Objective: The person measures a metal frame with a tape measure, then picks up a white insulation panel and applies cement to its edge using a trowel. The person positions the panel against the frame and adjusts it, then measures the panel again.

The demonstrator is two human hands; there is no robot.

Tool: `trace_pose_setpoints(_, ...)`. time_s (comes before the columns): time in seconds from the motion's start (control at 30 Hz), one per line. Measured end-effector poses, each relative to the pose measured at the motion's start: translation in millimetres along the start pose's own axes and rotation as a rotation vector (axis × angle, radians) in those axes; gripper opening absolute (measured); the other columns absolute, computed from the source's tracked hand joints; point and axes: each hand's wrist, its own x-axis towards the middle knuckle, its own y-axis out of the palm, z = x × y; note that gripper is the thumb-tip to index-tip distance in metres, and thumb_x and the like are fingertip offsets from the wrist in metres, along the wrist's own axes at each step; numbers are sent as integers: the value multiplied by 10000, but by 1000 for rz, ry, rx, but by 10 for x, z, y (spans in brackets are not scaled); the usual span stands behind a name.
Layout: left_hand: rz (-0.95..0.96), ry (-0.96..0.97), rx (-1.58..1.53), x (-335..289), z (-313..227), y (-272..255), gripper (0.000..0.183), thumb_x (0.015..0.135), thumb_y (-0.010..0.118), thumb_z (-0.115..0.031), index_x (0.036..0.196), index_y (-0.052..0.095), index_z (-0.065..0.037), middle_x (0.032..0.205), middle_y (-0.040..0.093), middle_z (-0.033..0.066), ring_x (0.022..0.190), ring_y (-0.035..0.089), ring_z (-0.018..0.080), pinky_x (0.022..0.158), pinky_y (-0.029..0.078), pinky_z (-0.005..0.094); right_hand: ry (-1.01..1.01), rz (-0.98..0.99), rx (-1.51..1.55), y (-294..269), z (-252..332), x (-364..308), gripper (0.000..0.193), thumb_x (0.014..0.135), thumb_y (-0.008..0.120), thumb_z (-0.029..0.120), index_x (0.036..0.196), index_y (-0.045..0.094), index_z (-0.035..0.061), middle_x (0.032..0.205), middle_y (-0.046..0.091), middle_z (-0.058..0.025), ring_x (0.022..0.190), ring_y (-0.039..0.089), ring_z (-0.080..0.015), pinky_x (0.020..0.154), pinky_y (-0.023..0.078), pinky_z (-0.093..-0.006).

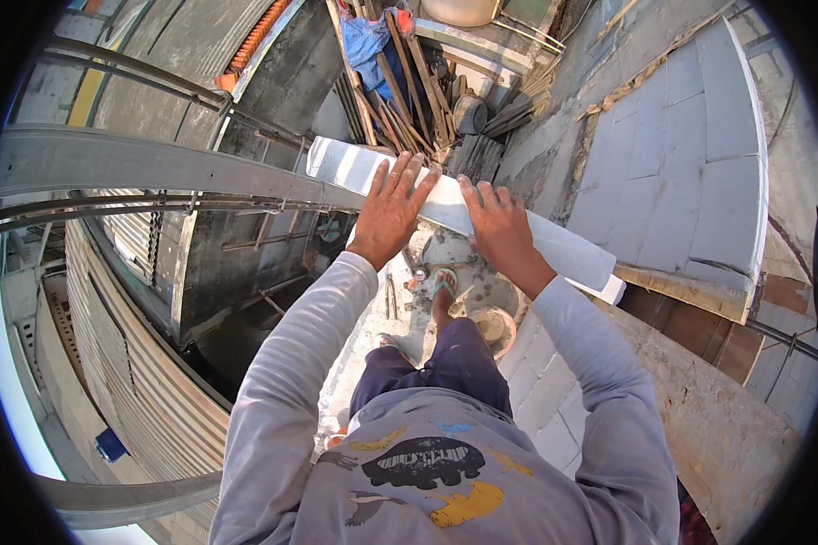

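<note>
Left hand (pixel 393 204) lies open on the white block (pixel 447 205), fingers a bit apart, and right hand (pixel 503 227) does too. I see the block under both, running far left to near right; left hand is nearer its far end.

The floor (pixel 407 313) (pale and blotchy) bears a round tub (pixel 513 338)

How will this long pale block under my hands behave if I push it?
Probably stiff: the pale block shows no sag. Rolling seems unlikely given its flat faces. Its matte surface, under your left hand and right hand, suggests decent grip.
</note>
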Motion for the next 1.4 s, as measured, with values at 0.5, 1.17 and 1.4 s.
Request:
trace_pose_setpoints(0.5,-26,-47,-85,61,-18,41,751,848,629,-19,1544,414,-200,1544,444,141,1514,306,329,1260,197,532,50,157,207,-271,-53,50,1087,726,891,367,1601,296,117,1403,515,-209,1286,507,-383,1083,420,-498)
trace_pose_setpoints(1.17,-853,-1065,-1494,-1027,630,856,387,1104,417,-176,1430,432,31,1456,488,164,1373,481,264,1165,395,389,83,92,405,-239,-396,-21,636,964,648,460,1453,521,74,1327,609,-193,1232,579,-386,1059,444,-484)
trace_pose_setpoints(1.4,-853,-954,-1653,-769,927,898,571,1107,422,-331,1567,316,-9,1542,430,116,1419,436,227,1225,311,422,102,21,420,-78,-416,83,498,969,644,441,1319,638,86,1205,707,-149,1066,687,-336,899,548,-447)
